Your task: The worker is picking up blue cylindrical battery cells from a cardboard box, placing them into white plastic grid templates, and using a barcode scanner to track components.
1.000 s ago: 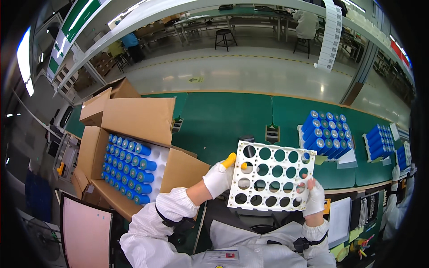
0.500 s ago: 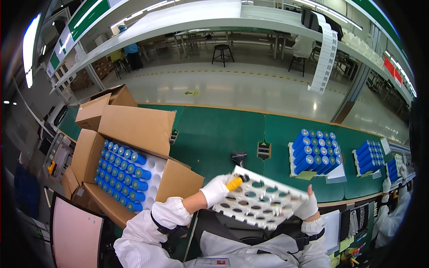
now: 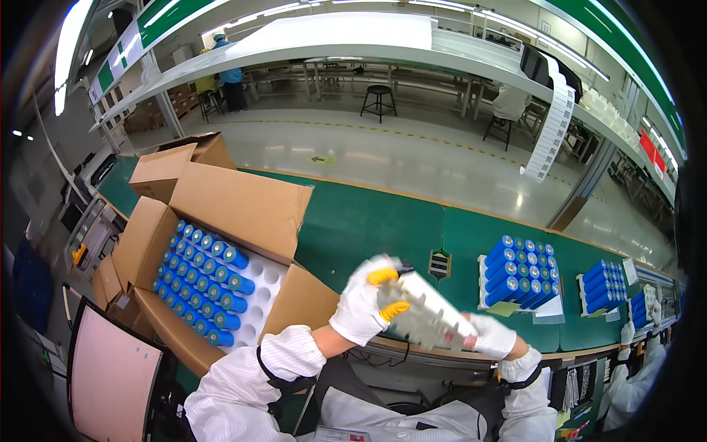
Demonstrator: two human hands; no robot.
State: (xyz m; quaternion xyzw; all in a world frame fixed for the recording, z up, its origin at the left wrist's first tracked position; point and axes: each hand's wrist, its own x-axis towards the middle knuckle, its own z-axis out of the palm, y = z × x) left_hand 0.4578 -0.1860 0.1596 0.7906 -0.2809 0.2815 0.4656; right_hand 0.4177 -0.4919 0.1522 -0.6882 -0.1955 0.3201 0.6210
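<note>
Tray: we see a white holed tray [image 3: 431, 313], blurred and tipped nearly edge-on, held just above the near edge of the green bench [image 3: 368, 221], right of the open carton [image 3: 243, 202].
Left hand: our gloved left hand [image 3: 366, 302] is closed over the tray's left end, its yellow-tipped fingers [image 3: 394, 309] curled around the edge.
Right hand: our gloved right hand [image 3: 492, 335] pinches the tray's right end; how far the fingers wrap under it we cannot tell.
Handling: we judge the tray light, thin and somewhat bendy, with nothing in its holes; it should be easy to twist or let slip, so holding opposite ends suits it.
Carton: blue cylinders [image 3: 206, 283] stand in rows in a white insert, with bare sockets on the side nearest the tray.
Beyond the tray: two filled blocks of blue cylinders [image 3: 519, 269] sit on the bench, farther right.
</note>
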